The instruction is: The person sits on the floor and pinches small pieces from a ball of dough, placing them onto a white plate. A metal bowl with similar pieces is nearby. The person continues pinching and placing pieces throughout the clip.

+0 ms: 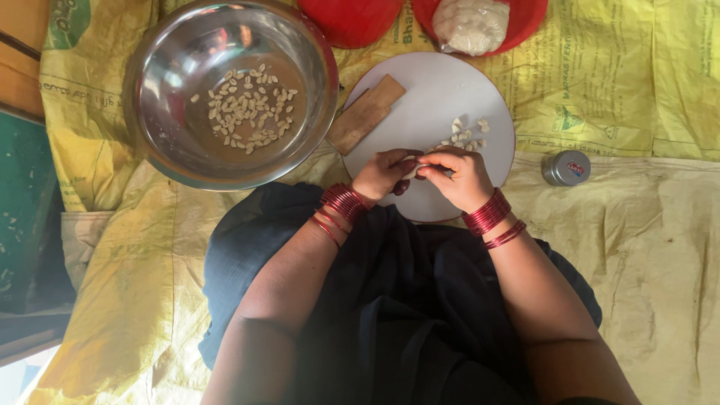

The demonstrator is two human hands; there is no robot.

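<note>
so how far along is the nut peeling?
Done: a scatter of pale kernels sits in the steel bowl. In hand: left hand and right hand pinch one piece together over the white plate. Left: a small pile on the plate.

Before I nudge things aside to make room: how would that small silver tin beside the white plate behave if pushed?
The small silver tin looks round and squat, lying flat on the yellow sacking, so it would probably slide, not tip. The sacking is wrinkled, so it may snag. It seems light for its size, though its contents cannot be seen.
</note>
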